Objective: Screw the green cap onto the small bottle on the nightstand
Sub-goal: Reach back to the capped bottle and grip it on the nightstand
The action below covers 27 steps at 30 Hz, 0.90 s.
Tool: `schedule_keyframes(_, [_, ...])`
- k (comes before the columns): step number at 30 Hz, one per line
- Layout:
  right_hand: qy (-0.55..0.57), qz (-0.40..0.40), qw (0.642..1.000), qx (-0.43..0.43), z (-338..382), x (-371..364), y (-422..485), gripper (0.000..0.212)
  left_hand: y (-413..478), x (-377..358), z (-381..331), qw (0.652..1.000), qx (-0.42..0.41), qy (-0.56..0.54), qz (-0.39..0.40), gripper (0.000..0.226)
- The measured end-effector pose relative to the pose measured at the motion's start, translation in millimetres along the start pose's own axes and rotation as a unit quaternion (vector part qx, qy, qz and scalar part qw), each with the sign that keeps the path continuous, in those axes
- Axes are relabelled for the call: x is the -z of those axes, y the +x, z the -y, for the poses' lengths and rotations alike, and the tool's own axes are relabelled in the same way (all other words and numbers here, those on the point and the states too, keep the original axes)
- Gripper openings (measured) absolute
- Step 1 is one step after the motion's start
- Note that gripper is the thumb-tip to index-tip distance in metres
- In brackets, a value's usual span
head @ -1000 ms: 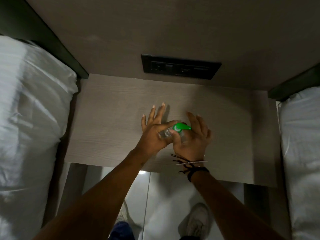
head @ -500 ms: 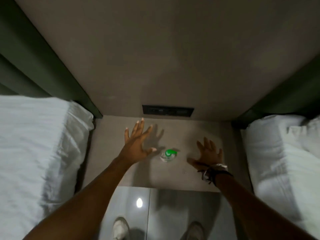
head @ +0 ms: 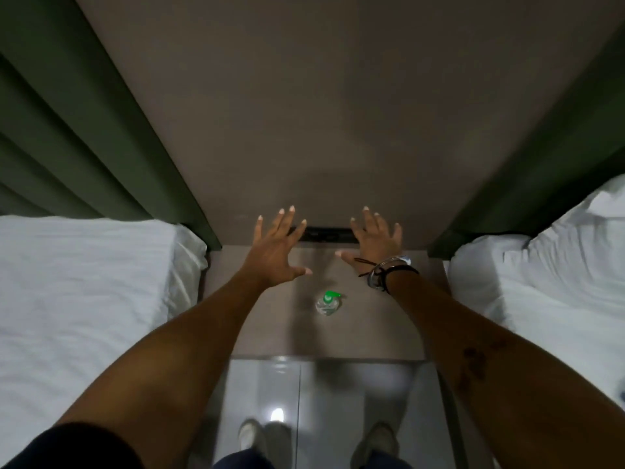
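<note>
Two white beds (head: 84,299) flank a nightstand (head: 270,326). Above it the left hand (head: 275,253) and right hand (head: 377,242) hover with fingers spread (both empty). The small bottle (head: 325,308) stands mid-nightstand, green cap (head: 330,295) on top.

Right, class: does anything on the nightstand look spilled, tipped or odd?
Nothing stands out. The bottle stands on the nightstand with its green cap on, no spill visible. Both hands, left and right, are open and clear of it.
</note>
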State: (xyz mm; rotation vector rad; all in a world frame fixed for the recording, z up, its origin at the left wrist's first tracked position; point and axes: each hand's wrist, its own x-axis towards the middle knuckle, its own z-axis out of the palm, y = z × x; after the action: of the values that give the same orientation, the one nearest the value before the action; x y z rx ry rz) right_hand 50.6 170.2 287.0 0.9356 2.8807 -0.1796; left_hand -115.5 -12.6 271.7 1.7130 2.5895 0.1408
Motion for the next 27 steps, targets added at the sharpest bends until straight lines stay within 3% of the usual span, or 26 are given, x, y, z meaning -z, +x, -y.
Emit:
schedule_keyframes(6, [0.015,0.088,0.996,0.021,3.2,-153.2,-9.8,0.057,-27.9,-158.7,-20.6,0.986,0.082,-0.124,0.073,0.083])
schedule_keyframes(11, [0.06,0.022,0.998,0.024,4.6,-226.4,-14.4,0.037,-26.2,-257.1,-36.4,0.969,0.101,-0.206,0.092,0.067])
schedule_keyframes(14, [0.093,-0.061,0.994,0.011,5.2,-229.0,-12.5,0.021,-15.7,-276.5,-44.8,0.954,0.121,-0.271,0.049,0.054])
schedule_keyframes(17, [0.098,-0.094,0.99,0.027,8.9,-221.9,-9.3,0.023,-11.2,-281.0,-46.8,0.94,0.123,-0.319,0.001,0.044])
schedule_keyframes(20, [0.107,-0.095,0.989,0.033,17.3,-216.1,-10.1,0.023,-10.9,-281.5,-50.1,0.94,0.12,-0.32,-0.007,0.033])
schedule_keyframes(27, [0.138,-0.045,0.988,-0.046,21.2,-216.7,-6.8,0.021,-3.0,-278.4,-53.6,0.958,0.116,-0.26,-0.011,0.026])
